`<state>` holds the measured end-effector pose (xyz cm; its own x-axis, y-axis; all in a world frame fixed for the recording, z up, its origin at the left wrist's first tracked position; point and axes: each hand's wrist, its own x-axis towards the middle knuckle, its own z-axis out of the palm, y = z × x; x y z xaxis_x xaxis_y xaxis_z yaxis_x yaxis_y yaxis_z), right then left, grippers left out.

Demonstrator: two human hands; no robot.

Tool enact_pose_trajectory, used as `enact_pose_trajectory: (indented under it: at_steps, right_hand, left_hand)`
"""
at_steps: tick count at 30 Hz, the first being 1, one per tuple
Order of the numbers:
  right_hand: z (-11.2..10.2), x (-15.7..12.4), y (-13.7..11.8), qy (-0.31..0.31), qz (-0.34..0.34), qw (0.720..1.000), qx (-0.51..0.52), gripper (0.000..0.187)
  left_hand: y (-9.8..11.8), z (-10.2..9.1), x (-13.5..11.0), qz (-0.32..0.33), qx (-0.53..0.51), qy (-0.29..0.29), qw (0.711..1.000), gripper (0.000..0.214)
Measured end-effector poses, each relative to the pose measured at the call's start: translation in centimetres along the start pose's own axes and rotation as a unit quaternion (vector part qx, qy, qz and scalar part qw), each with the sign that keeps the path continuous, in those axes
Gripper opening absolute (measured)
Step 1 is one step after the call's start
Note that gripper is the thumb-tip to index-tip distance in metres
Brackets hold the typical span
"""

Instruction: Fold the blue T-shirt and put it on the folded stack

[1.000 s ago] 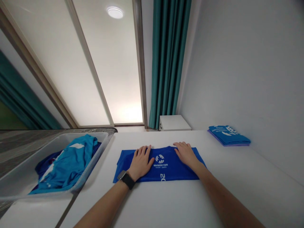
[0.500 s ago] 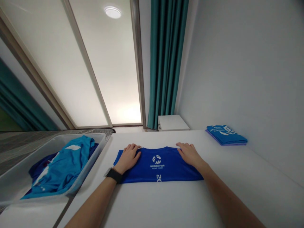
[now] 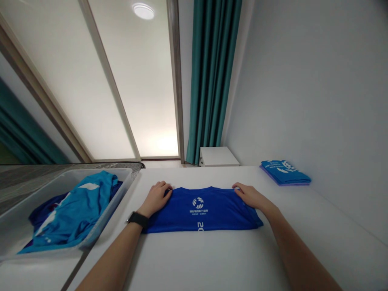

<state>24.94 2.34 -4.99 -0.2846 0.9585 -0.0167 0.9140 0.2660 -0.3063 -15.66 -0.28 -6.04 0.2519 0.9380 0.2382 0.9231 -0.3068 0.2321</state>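
Observation:
A dark blue T-shirt with a white logo and part of a printed number lies flat on the white table, folded into a wide strip, its neckline at the far edge. My left hand, with a black-banded watch on the wrist, has its fingers closed over the shirt's upper left corner. At the upper right corner my right hand pinches the fabric between thumb and fingers. The fingertips of both hands are partly hidden. The shirt's lower right corner sticks out below my right wrist.
A translucent plastic bin on the left holds crumpled light blue and dark blue clothes. Folded blue shirts lie stacked at the table's back right, near the wall. A small white cabinet stands beyond the table.
My hands have moved apart along the shirt's far edge, the left one to the left and the right one to the right. Their fingers have closed on the corners.

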Motion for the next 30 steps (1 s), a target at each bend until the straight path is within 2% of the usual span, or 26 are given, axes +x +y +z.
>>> enact_pose_trajectory:
  at_steps: [8, 15, 19, 24, 27, 30]
  right_hand:
    - [0.4, -1.7, 0.1, -0.001, -0.01, 0.999, 0.049, 0.033]
    - [1.6, -1.1, 0.6, 0.048, -0.032, 0.998, -0.004, 0.035]
    - [1.7, -1.3, 0.7, 0.062, -0.033, 0.998, 0.007, 0.035]
    - [1.5, -3.4, 1.4, 0.108, -0.059, 0.99, 0.066, 0.034]
    - [1.4, -5.4, 2.2, 0.13, -0.051, 0.987, 0.074, 0.03]
    - [1.6, -7.4, 2.7, 0.134, -0.01, 0.988, 0.079, 0.029]
  left_hand:
    - [0.8, -0.5, -0.2, 0.001, 0.031, -0.003, 1.0, 0.025]
    - [0.8, -0.5, -0.2, 0.001, 0.044, -0.004, 0.999, 0.025]
    - [1.3, -0.6, -0.2, 0.004, 0.044, 0.008, 0.999, 0.025]
    - [4.0, -0.8, 0.8, 0.063, 0.036, 0.034, 0.997, 0.027]
    - [6.7, -0.6, 2.1, 0.116, 0.024, 0.018, 0.993, 0.025]
    - [10.1, 0.0, 3.8, 0.166, 0.015, -0.008, 0.986, 0.024]
